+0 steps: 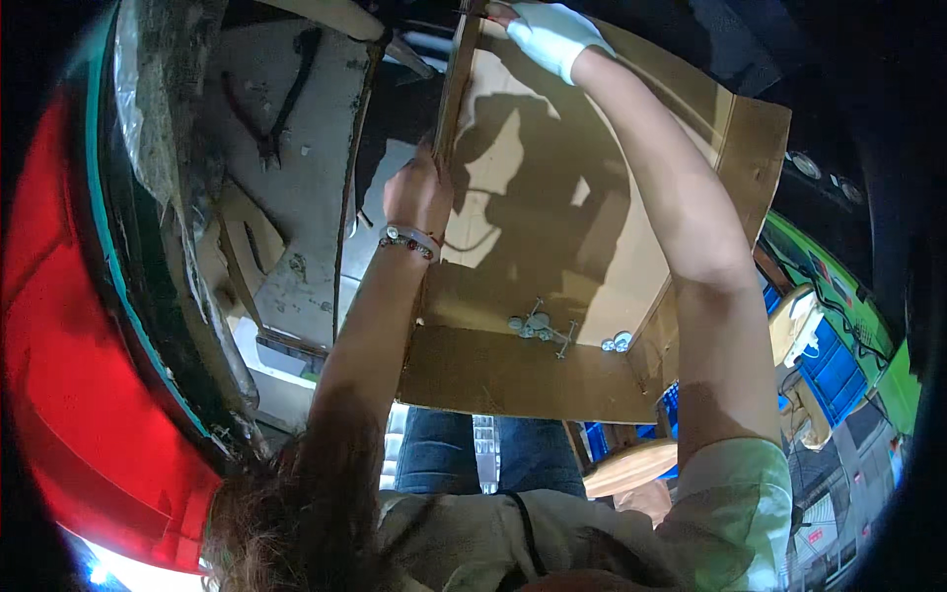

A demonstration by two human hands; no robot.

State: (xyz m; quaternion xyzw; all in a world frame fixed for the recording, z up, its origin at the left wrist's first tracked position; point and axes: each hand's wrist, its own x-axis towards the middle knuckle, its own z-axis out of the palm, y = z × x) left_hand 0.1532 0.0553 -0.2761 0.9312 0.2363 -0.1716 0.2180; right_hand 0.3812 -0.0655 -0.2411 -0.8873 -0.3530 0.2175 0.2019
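Brown flat cardboard sheet [552, 247]: my bare left hand [419, 192] clenches its nine o'clock edge, gloved right hand [547, 35] grips twelve o'clock; keep both firm.

Brown cardboard box [552, 247], open, flaps out, centre frame, both hands on edge.

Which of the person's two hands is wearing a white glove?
The right hand, reaching to the top edge of the cardboard sheet. The left hand is bare, with only a bracelet at the wrist.
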